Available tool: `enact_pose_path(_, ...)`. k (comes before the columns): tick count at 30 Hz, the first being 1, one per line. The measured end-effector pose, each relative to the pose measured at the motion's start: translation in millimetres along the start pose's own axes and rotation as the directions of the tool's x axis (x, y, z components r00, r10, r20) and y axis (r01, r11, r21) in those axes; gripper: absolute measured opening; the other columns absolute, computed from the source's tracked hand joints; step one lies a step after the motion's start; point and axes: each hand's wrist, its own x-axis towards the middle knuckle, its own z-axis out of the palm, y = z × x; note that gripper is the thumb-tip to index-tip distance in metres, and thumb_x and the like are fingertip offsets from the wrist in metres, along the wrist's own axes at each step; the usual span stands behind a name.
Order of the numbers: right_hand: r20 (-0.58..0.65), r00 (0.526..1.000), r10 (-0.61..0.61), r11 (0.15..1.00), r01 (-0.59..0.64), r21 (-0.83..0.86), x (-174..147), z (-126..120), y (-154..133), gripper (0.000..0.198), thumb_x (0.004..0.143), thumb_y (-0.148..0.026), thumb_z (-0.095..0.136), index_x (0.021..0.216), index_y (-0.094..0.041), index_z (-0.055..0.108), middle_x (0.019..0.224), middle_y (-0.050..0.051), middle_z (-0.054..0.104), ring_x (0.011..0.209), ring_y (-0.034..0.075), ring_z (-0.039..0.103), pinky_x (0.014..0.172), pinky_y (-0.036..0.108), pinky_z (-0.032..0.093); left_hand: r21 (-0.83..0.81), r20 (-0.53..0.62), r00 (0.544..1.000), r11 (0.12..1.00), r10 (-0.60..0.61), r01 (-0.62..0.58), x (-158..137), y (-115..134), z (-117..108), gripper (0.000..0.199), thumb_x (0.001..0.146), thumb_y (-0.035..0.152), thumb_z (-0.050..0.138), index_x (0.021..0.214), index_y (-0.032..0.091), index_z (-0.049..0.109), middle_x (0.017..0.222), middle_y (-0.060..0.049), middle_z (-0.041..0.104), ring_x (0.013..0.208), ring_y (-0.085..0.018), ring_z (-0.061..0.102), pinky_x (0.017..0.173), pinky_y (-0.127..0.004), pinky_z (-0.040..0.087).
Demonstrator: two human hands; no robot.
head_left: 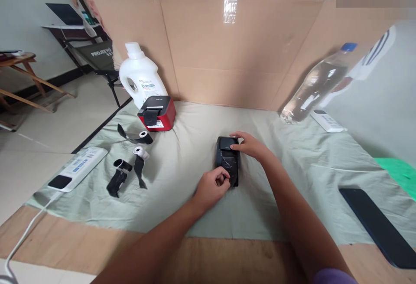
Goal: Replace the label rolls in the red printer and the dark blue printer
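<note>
A small black device (226, 143), which looks like a portable printer, lies on the cloth in front of me. A shiny black strip (230, 164) with pale crease-like lines covers its near part. My left hand (212, 186) is closed at the strip's lower end, with thumb and forefinger pinched on its edge; the fingertips are partly hidden. My right hand (249, 145) grips the device's far right side, its thumb on the top and its fingers at the back edge.
At left stand a red and black printer (167, 117) and a white detergent bottle (143, 76). Small rolls with black strips (139, 167) and a white power bank (79, 169) lie nearer. At right are a leaning water bottle (315, 84), another white device (328, 121) and a phone (377, 225). Cardboard (227, 50) stands behind.
</note>
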Motion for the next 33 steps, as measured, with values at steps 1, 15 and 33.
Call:
enact_pose_path(1,0.017,0.999,0.028,0.998,-0.029,0.053,-0.1,0.0,1.0,0.049,0.076,-0.024,0.071,0.125,-0.020,0.065,0.125,0.009,0.061,0.087,0.018,0.060,0.087,0.033,0.048,-0.001,0.001,1.000,1.000,-0.003,0.003,-0.2,0.6,-0.1,0.007,0.075,0.017,0.056,0.079,0.018,0.062,0.054,0.007,0.046,0.051,-0.008,0.041,0.054,-0.021,0.032)
enact_pose_path(15,-0.007,0.989,0.146,0.988,-0.145,0.061,-1.0,5.3,2.1,0.062,0.077,-0.024,0.075,0.137,-0.017,0.058,0.126,0.012,0.064,0.108,0.024,0.063,0.099,0.035,0.046,0.011,0.028,0.999,1.000,0.019,-0.019,-1.2,-0.4,0.9,0.006,0.077,0.018,0.056,0.080,0.018,0.062,0.056,0.007,0.045,0.052,-0.009,0.041,0.055,-0.022,0.031)
enact_pose_path(33,-0.309,0.951,0.029,0.802,0.163,0.575,-57.1,70.3,26.1,0.050,0.093,-0.052,0.048,0.131,-0.024,0.065,0.137,0.003,0.063,0.140,0.026,0.046,0.122,0.043,0.027,-0.014,-0.059,0.993,0.995,-0.099,0.098,69.9,-22.0,-38.6,0.045,0.084,0.040,0.057,0.118,0.014,0.072,0.069,-0.001,0.068,0.062,-0.018,0.062,0.062,-0.028,0.050)
